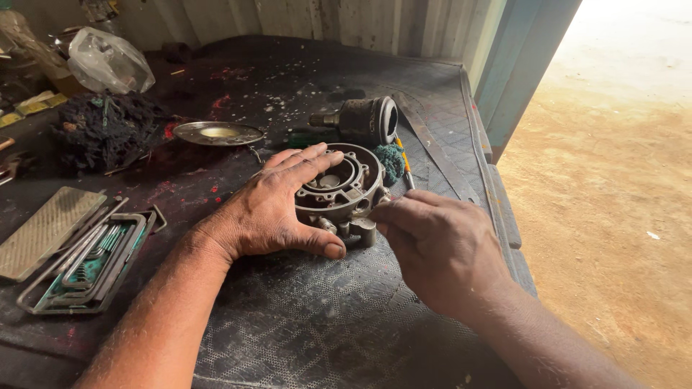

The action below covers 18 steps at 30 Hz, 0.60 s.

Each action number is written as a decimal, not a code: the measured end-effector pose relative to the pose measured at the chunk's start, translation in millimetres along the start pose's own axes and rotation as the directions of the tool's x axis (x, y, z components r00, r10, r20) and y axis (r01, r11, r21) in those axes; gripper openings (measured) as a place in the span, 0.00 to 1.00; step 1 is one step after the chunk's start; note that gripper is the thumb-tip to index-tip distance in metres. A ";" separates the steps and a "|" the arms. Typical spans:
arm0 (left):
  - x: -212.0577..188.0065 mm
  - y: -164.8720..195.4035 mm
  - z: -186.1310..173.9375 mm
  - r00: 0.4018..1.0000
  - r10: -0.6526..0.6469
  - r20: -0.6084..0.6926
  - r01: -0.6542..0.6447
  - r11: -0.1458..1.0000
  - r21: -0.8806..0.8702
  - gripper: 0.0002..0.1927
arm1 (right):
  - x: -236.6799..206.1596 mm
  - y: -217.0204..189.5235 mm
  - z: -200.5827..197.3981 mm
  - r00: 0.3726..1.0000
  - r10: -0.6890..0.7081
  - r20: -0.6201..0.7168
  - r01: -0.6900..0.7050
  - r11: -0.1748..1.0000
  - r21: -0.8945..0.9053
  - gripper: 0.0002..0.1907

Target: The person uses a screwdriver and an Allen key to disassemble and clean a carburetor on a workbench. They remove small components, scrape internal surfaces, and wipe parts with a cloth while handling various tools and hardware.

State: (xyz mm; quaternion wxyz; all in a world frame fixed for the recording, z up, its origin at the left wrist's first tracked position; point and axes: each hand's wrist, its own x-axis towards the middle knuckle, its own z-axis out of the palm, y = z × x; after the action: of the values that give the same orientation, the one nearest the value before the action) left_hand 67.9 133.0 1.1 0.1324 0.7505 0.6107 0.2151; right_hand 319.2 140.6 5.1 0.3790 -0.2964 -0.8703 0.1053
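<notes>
Round cast-metal housing [339, 189] sits mid-counter, dead centre of view, open face up, bolt bosses round the rim.

Left hand [277, 209]: palm laid over the housing's 9 o'clock side, fingers spread across the top rim, thumb pressed on the counter [303, 317] at the housing's 6 o'clock. Flat bracing hold, grip not clenched round it.

Right hand [440, 248]: comes in from 4 o'clock, fingertips pinched together at the housing's 3 o'clock edge, touching the casting. Whether the pinch has something small in it, cannot tell: the fingers hide it.

Around it:
- Dark cylindrical part [364, 119] with stub shaft, lying on its side at 12 o'clock of the housing, close by.
- Green scouring wad [393, 160] at 1 o'clock, just beside the housing.
- Thin orange-handled tool [405, 167] at 2 o'clock, next to the wad.
- Shallow round metal dish [218, 133] at 10 o'clock, apart from the housing.
- Black fibrous clump [104, 130] further out at 10 o'clock.
- Crumpled clear plastic bag [108, 61] at far 10 o'clock, back corner; contents unreadable.
- Green holder of hex keys [90, 263] at 8 o'clock, flat rectangular, beside a grey ribbed flat block [47, 230].

Counter surface is dark textured mat, red specks scattered. Sandy ground [598, 180] past the 3 o'clock edge.
</notes>
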 end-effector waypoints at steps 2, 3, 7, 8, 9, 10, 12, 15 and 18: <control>-0.5 0.7 -0.4 1.000 -0.023 0.009 0.023 1.000 0.015 0.70 | -0.5 0.6 -0.2 1.000 0.030 0.002 -0.030 0.999 0.019 0.06; 0.1 1.2 -0.3 0.999 -0.034 0.013 0.033 0.999 0.021 0.70 | -0.9 1.3 -0.6 0.999 0.045 0.004 -0.045 0.999 0.026 0.06; -0.4 2.0 -1.2 0.999 -0.040 0.016 0.040 0.999 0.008 0.70 | -1.6 3.8 -0.5 0.988 0.136 -0.069 -0.139 0.990 -0.034 0.05; -0.2 2.2 -1.1 0.999 -0.050 0.020 0.049 0.999 0.009 0.70 | -1.5 3.9 0.2 0.987 0.151 -0.061 -0.153 0.988 -0.017 0.06; 0.4 2.5 -0.7 0.998 -0.058 0.023 0.058 0.998 0.010 0.70 | -1.3 4.0 0.9 0.985 0.167 -0.052 -0.167 0.986 -0.002 0.06; 0.4 2.7 -0.4 0.998 -0.050 0.023 0.050 0.999 0.002 0.70 | -1.0 3.6 1.9 0.985 0.166 -0.054 -0.165 0.986 0.016 0.06; 0.1 2.5 -0.5 0.999 -0.040 0.013 0.040 0.999 -0.012 0.69 | 0.6 3.1 3.8 0.986 0.154 -0.058 -0.151 0.987 0.054 0.05; -0.5 1.9 -0.6 0.999 -0.038 0.014 0.038 0.999 -0.006 0.69 | 1.3 2.7 3.0 0.986 0.164 -0.013 -0.164 0.986 0.027 0.05; -0.9 1.6 -0.6 1.000 -0.009 0.006 0.009 1.000 0.013 0.69 | 0.8 2.1 0.8 0.998 -0.046 -0.047 0.040 0.994 -0.106 0.04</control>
State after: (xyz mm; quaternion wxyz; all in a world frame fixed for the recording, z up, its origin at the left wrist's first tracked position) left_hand 68.9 131.8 2.2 0.1302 0.7493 0.6150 0.2084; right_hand 319.0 142.8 4.1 0.3862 -0.2996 -0.8713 0.0439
